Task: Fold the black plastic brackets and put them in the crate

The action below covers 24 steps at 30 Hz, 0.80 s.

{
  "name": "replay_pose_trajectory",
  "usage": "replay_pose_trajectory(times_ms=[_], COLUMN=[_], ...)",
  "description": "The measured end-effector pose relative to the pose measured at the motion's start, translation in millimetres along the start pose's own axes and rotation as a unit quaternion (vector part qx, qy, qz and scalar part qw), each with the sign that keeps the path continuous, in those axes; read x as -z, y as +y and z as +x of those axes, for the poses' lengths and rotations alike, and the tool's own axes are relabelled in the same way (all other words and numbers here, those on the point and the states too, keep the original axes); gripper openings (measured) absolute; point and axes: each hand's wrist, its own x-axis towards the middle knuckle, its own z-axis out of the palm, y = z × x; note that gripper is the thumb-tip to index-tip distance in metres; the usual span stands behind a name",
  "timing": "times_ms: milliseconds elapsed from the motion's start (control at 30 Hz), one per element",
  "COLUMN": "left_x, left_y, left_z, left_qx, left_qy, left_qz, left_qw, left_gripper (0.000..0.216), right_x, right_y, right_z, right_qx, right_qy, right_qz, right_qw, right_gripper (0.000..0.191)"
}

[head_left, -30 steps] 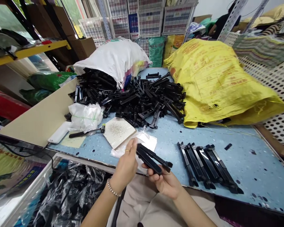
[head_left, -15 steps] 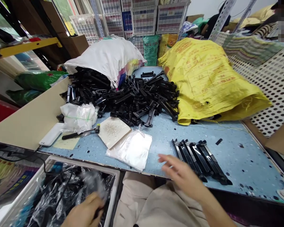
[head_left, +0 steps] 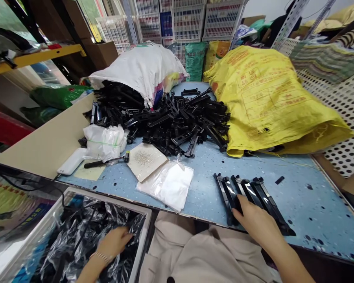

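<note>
My right hand (head_left: 255,218) is over the row of long black plastic parts (head_left: 264,192) at the front right of the table. Its thumb and fingers close on one black plastic part (head_left: 237,182) near the middle of the row; the palm hides the lower end of that part. My left hand (head_left: 113,241) hangs low over a white-rimmed bin (head_left: 106,198), its fingers loosely bent and apart, with nothing seen in them. Under it in the bin lie black parts in clear plastic bags (head_left: 54,251).
A big heap of black parts (head_left: 165,122) spills from a white sack (head_left: 141,65). A yellow sack (head_left: 265,98) bulges at the right. Clear bags (head_left: 177,184), a board with small bits (head_left: 146,159), a hammer (head_left: 106,161) and a wrapped bundle (head_left: 104,139) lie at front left.
My right hand has moved right and down from beside the row onto a black part. The blurred clear bag at my left hand is no longer in it. The view has shifted slightly.
</note>
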Motion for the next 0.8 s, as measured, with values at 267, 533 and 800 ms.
replay_pose_trajectory(times_ms=[267,533,800], left_x=[-22.7,-9.5,-8.9], left_y=[139.8,103.1,105.8], left_z=[110.9,142.7,133.0], left_qx=[-0.225,-0.193,-0.181], left_qy=[0.166,0.075,0.102], left_qz=[-0.104,-0.244,-0.271], left_qw=[0.955,0.947,0.940], left_gripper=[0.006,0.023,0.010], right_x=[-11.7,3.7,4.7], right_y=[3.2,-47.1,-144.5], right_z=[14.3,22.9,63.6], right_qx=[0.008,-0.024,-0.004], right_qy=[-0.026,-0.075,-0.118], right_qz=[0.365,0.741,0.883], right_qw=[0.930,0.667,0.454], right_gripper=[0.052,0.039,0.031])
